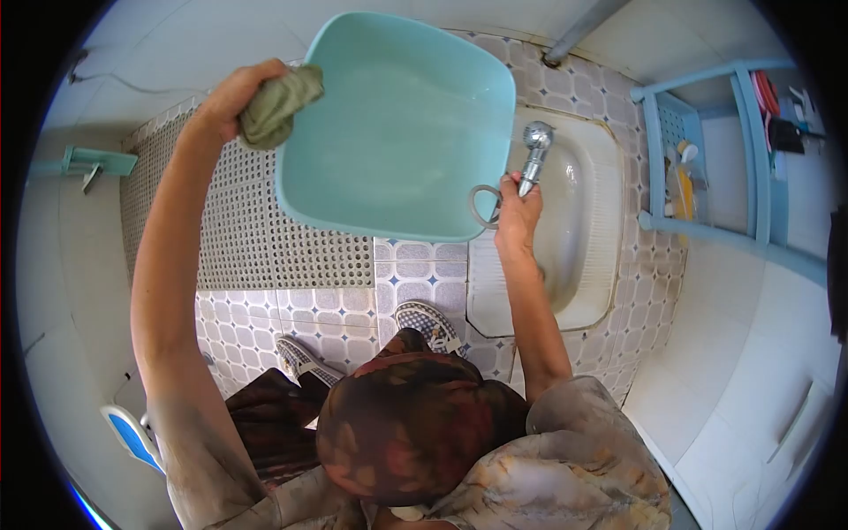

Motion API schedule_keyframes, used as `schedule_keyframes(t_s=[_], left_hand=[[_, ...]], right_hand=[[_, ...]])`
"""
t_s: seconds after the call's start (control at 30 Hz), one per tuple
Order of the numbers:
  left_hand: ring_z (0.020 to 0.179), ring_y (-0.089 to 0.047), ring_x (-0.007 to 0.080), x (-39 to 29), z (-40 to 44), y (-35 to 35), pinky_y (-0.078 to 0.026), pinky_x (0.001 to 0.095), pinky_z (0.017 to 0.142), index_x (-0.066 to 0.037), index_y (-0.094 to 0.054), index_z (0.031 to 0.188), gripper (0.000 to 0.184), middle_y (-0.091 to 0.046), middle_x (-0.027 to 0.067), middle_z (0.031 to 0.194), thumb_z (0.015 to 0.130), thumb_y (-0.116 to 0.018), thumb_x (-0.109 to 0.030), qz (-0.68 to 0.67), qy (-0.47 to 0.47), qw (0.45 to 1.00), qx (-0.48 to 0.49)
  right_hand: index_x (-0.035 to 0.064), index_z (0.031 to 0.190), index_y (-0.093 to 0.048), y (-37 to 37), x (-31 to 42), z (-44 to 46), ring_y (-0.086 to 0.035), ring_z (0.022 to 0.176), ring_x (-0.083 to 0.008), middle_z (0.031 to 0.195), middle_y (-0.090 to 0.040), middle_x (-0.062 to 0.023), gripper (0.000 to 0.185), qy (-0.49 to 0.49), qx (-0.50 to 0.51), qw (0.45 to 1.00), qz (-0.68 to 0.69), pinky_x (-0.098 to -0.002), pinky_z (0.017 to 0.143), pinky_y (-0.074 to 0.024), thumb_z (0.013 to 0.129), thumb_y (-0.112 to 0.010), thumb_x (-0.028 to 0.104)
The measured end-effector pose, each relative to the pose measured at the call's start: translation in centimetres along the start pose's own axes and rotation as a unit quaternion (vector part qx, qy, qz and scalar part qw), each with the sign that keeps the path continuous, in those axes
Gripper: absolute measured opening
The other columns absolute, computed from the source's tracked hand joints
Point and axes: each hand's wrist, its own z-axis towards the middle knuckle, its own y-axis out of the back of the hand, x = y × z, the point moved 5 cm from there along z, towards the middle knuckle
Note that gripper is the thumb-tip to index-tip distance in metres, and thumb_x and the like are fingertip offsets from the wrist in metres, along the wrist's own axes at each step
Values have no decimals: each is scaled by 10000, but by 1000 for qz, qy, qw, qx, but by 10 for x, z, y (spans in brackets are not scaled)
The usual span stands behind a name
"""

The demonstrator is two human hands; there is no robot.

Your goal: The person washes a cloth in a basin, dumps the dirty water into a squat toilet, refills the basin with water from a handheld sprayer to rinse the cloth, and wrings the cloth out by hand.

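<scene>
A large turquoise basin is between my two hands, its open side facing me, with a wet-looking smooth inside. My left hand is closed around a crumpled olive-green cloth pressed at the basin's left rim. At the lower right corner of the basin, my right hand is closed around the handle of a chrome shower head. A loop of grey hose shows beside the fingers. Whether the right fingers also grip the basin's rim, I cannot tell.
A white squat toilet is set in the floor under my right hand. Perforated grey mats lie at left over patterned tiles. On the right stands a blue shelf holding small items. A pipe meets the floor behind.
</scene>
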Motion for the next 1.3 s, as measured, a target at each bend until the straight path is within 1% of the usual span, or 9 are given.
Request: schedule_keyframes(t_s=[0.27, 0.4, 0.5, 0.67, 0.93, 1.07, 1.13, 1.23, 1.3], left_hand=[[717, -644, 159, 92, -13, 48, -553, 310, 656, -3, -632, 1022, 344, -665, 83, 871, 887, -564, -312, -105, 29, 992, -61], [724, -659, 168, 133, -49, 79, -560, 318, 644, 28, -641, 1027, 322, -667, 101, 867, 880, -558, -247, -163, 19, 980, -108], [727, -661, 176, 170, -88, 98, -559, 316, 642, 51, -633, 1068, 344, -671, 110, 882, 878, -553, -224, -217, -16, 959, -180], [825, -663, 183, 255, -149, 123, -549, 307, 758, 39, -578, 1196, 429, -677, 121, 1000, 891, -527, -258, -303, -22, 917, -259], [724, -661, 180, 386, -183, 117, -545, 304, 681, 35, -648, 1028, 323, -684, 99, 869, 861, -582, -234, -417, 37, 840, -346], [727, -657, 182, 437, -179, 102, -543, 304, 683, 25, -645, 1024, 318, -679, 89, 869, 866, -578, -243, -429, 73, 820, -372], [713, -654, 185, 446, -178, 93, -545, 310, 670, 29, -637, 1055, 331, -674, 84, 854, 875, -567, -239, -466, 56, 803, -368], [672, -643, 178, 436, -184, 87, -528, 313, 634, 23, -664, 911, 275, -663, 77, 781, 828, -632, -238, -457, 53, 783, -420], [686, -638, 164, 414, -194, 93, -515, 303, 643, 21, -682, 912, 324, -671, 85, 794, 796, -678, -282, -356, 72, 783, -505]], right_hand=[[-33, 1075, -514, -46, 44, -4, -605, 926, -154, 1033, -633, -121, 226, 86, 77, 988, -105, -274, 844, -476, 877, -610, 20], [-53, 1096, -507, -82, 55, -15, -616, 990, -178, 1080, -632, -156, 254, 105, 140, 979, -105, -291, 898, -473, 872, -608, 12], [-52, 1076, -500, -117, 60, -35, -627, 900, -147, 1018, -665, -120, 240, 140, 184, 961, -151, -278, 825, -488, 877, -589, 47], [-39, 1034, -529, -169, 27, -59, -649, 837, -209, 968, -667, -136, 219, 200, 281, 899, -270, -338, 769, -495, 867, -600, 83], [-38, 978, -517, -233, -38, -100, -618, 816, -392, 868, -621, -224, 211, 248, 381, 763, -459, -448, 756, -466, 871, -577, 133], [-44, 970, -506, -245, -64, -106, -600, 860, -401, 922, -615, -229, 211, 310, 392, 703, -506, -481, 773, -458, 869, -585, 122], [-61, 1007, -510, -248, -72, -106, -574, 930, -413, 973, -605, -243, 238, 313, 399, 686, -522, -481, 814, -445, 865, -587, 114], [-90, 1100, -506, -256, -77, -105, -520, 1032, -425, 1053, -588, -263, 317, 371, 419, 644, -521, -486, 898, -404, 860, -584, 101], [-103, 1146, -494, -264, -81, -108, -499, 1067, -420, 1083, -581, -269, 367, 388, 430, 645, -498, -488, 941, -374, 856, -587, 101]])
